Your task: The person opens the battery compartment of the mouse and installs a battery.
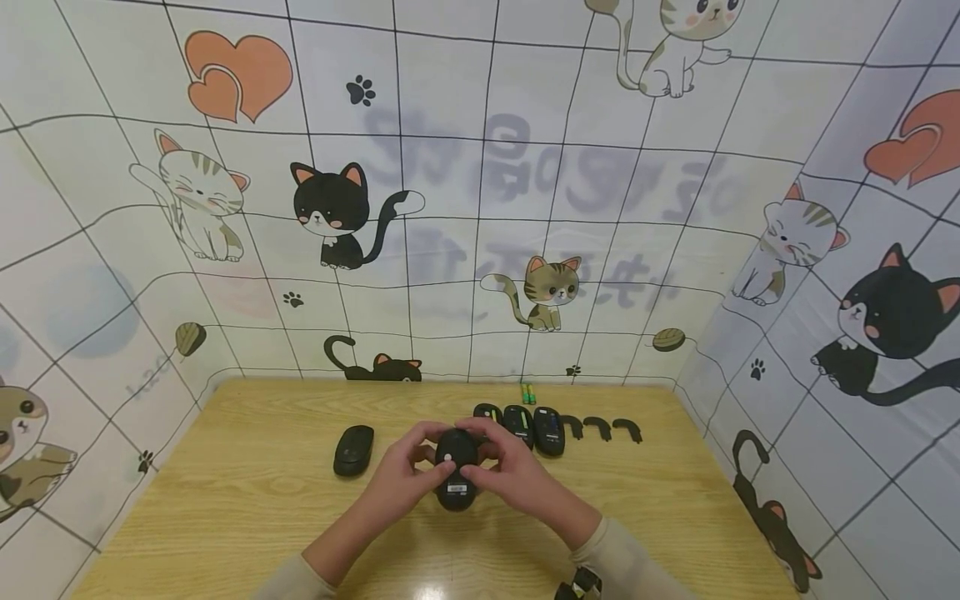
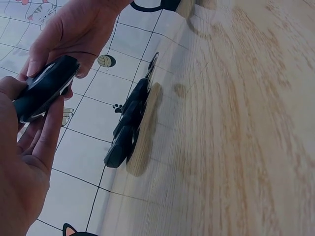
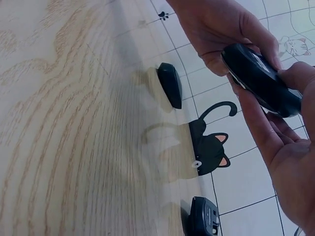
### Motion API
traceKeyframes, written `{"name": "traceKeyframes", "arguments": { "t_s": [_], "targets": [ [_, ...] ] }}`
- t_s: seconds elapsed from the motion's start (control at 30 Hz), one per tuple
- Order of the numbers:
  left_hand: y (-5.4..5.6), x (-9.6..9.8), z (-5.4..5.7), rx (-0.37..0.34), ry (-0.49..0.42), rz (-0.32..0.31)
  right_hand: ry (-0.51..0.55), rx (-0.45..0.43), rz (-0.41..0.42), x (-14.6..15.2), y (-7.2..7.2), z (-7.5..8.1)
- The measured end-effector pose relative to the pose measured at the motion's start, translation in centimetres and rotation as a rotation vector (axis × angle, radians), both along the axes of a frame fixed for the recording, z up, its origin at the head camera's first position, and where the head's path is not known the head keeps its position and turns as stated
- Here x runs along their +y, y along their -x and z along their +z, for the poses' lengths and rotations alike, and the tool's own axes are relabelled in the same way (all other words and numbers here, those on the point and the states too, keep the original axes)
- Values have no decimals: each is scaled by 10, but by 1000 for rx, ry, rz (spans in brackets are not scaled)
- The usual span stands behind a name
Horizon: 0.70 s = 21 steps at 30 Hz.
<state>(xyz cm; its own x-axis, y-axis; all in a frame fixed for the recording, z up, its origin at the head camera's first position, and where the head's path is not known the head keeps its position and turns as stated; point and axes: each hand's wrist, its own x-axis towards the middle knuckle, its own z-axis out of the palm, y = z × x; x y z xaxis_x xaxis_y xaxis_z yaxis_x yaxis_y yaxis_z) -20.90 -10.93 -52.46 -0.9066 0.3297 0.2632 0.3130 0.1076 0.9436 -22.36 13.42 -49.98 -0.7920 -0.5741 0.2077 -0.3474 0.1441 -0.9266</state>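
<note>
A black computer mouse (image 1: 459, 447) is held up over the front middle of the table, its labelled underside facing the head camera. My left hand (image 1: 405, 473) grips its left side, thumb on the underside and fingers curled around the edge. The right hand (image 1: 517, 473) grips the opposite side the same way, its thumb close to the left one. In both wrist views the mouse (image 2: 47, 88) is clear of the tabletop, pinched between the two hands.
Another black mouse (image 1: 353, 451) lies at the left on the wooden table (image 1: 247, 500). Behind the right hand, several mice (image 1: 549, 432) lie in a row, undersides up. Beside them are three curved black covers (image 1: 597, 428); two green batteries (image 1: 528, 394) lie behind. Cat-print cloth walls surround the table.
</note>
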Motion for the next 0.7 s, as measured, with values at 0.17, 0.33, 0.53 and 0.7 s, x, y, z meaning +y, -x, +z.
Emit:
{"name": "traceKeyframes", "arguments": {
  "t_s": [0.17,0.33,0.53,0.7],
  "targets": [
    [1,0,0,-42,-8,-30,-16,-35,13,1,0,3],
    [1,0,1,-74,-3,-44,-53,-64,31,3,-1,9],
    [0,1,1,-76,1,-52,-65,-76,25,6,1,6],
    [0,2,0,-73,2,-59,-56,-91,23,7,0,6]
  ]
}}
